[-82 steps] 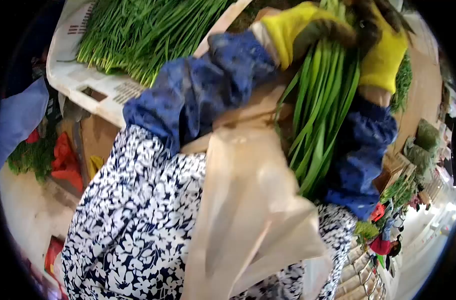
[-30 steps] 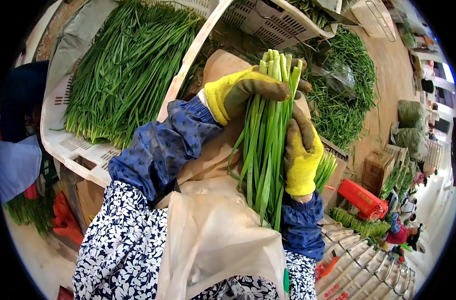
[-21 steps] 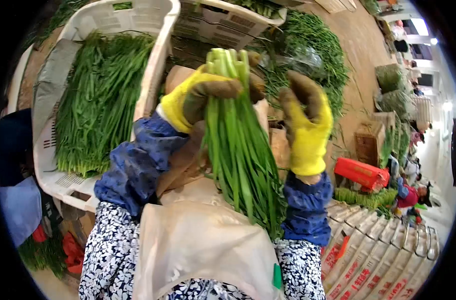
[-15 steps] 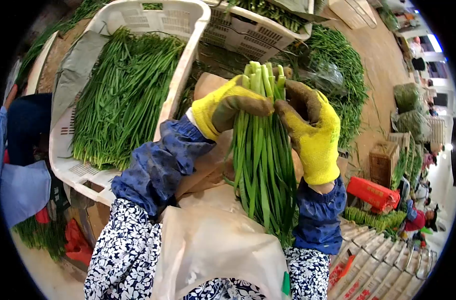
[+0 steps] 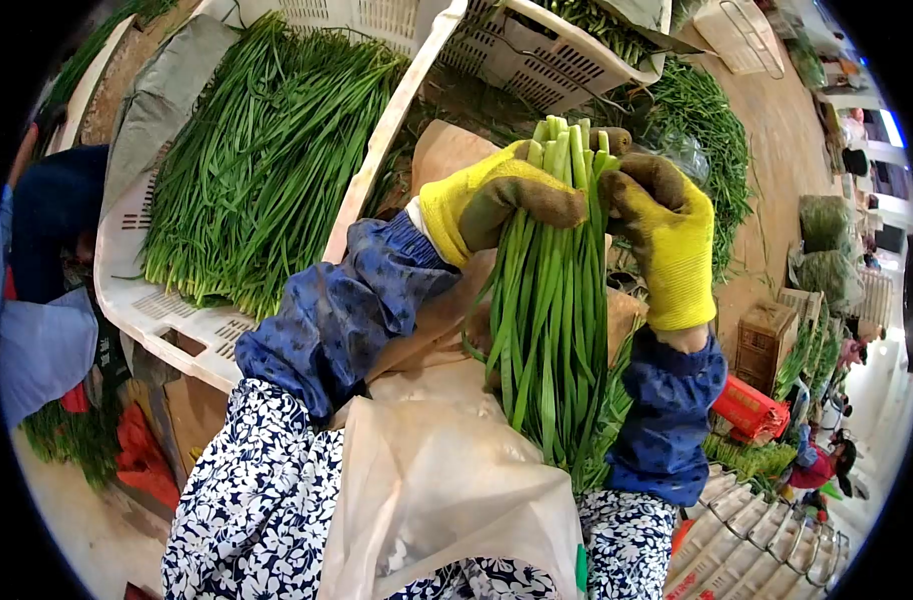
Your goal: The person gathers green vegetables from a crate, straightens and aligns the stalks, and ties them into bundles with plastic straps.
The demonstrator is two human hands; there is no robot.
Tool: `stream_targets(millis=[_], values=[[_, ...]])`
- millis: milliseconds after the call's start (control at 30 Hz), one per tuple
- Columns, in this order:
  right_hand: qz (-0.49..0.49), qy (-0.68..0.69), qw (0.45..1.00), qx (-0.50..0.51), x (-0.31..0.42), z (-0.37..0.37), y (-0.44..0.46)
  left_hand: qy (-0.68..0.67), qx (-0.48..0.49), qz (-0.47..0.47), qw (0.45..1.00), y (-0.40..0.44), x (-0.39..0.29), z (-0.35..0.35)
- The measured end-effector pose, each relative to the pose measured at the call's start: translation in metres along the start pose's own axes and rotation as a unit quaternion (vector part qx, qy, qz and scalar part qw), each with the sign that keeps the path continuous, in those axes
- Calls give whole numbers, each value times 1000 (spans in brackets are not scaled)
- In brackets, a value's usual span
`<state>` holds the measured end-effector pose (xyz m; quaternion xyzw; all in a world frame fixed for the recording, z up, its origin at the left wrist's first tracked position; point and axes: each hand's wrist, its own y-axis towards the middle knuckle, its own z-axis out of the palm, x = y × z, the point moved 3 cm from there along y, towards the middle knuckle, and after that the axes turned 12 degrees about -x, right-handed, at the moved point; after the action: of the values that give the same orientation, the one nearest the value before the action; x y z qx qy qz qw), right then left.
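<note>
A bunch of garlic chives [image 5: 552, 330] hangs upright in front of my apron, pale cut stalk ends on top and green leaves trailing down. My left hand [image 5: 502, 200], in a yellow glove with a brown coated palm, is closed around the bunch just below the stalk ends, thumb across the front. My right hand [image 5: 672, 230], gloved alike, has its fingers bent and pinched against the stalks on the bunch's right side. Its fingertips are partly hidden, so how many stalks they grip cannot be seen.
A white plastic crate [image 5: 352, 205] at the left holds a large pile of garlic chives [image 5: 267, 160]. Another white crate [image 5: 537, 65] stands behind. More greens [image 5: 712, 130] lie on the floor at the back right. A wooden crate [image 5: 767, 340] and a red package [image 5: 752, 408] are farther right.
The view has shifted, so hands and crates appear farther right. My right hand's fingers are more bent and closer together at the stalks. My left hand keeps its hold.
</note>
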<state>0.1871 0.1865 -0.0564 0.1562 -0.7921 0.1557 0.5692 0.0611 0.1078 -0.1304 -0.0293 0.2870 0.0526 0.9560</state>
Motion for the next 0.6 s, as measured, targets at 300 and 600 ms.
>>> stream_targets(millis=[300, 600], values=[[-291, -36, 929, -226, 62, -70, 69, -97, 64, -71, 991, 7, 12, -4], [-89, -236, 964, 79, 10, -3, -6, -81, 13, -20, 996, 4, 14, -25]])
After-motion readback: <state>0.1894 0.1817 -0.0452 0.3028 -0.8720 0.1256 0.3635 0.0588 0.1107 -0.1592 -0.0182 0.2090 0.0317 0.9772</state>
